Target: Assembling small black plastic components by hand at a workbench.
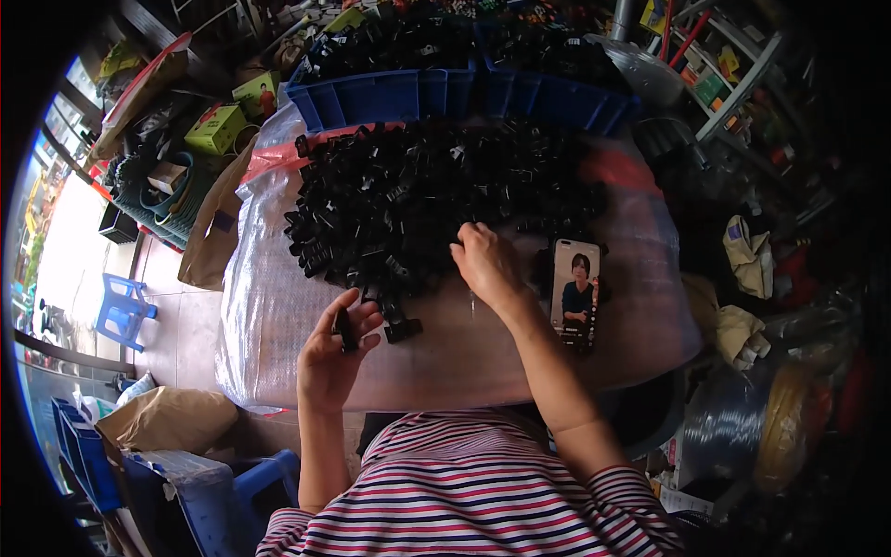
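A wide heap of small black plastic parts (418, 190) covers the far half of the table, their exact kind too small and dark to tell. My left hand (329, 357), palm turned up, holds a small black plastic part (344, 330) between thumb and fingers at the heap's near left edge. Beside its fingertips, a few loose parts (403, 330) trail off the heap. My right hand (487, 265) is at the near edge of the heap, its fingers curled together. Whatever those fingers pinch, if anything, is hidden.
A phone (575, 297) playing a video of a person stands right of my right forearm. Two blue bins (390, 97) full of black parts line the far edge. Translucent sheeting (269, 306) wraps the table. A blue stool (125, 311) stands left, wire spools (733, 427) lower right.
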{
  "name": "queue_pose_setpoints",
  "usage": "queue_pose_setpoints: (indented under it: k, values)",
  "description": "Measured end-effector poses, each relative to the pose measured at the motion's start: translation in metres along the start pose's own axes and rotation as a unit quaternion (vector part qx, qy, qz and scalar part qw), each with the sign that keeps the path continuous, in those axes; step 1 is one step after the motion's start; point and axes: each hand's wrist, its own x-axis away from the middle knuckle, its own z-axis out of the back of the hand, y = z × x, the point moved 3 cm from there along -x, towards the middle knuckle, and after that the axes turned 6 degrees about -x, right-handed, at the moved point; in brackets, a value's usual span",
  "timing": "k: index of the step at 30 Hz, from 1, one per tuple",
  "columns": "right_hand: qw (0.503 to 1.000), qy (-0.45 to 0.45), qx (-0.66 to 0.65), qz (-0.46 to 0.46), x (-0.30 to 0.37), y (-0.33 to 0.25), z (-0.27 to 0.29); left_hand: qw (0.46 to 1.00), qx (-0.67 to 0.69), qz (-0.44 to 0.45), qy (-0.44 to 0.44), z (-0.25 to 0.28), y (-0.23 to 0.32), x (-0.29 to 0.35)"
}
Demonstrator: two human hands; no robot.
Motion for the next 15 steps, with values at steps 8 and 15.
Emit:
queue_pose_setpoints:
  k: [8,15]
  values:
    - [0.993,0.071,-0.078,0.057,0.0,-0.021,0.005,0.991,-0.016,0.113,-0.071,-0.021,-0.044,-0.001]
    - [0.993,0.079,0.054,0.07,-0.025,-0.002,-0.002,0.988,0.055,0.141,-0.025,-0.04,-0.041,-0.005]
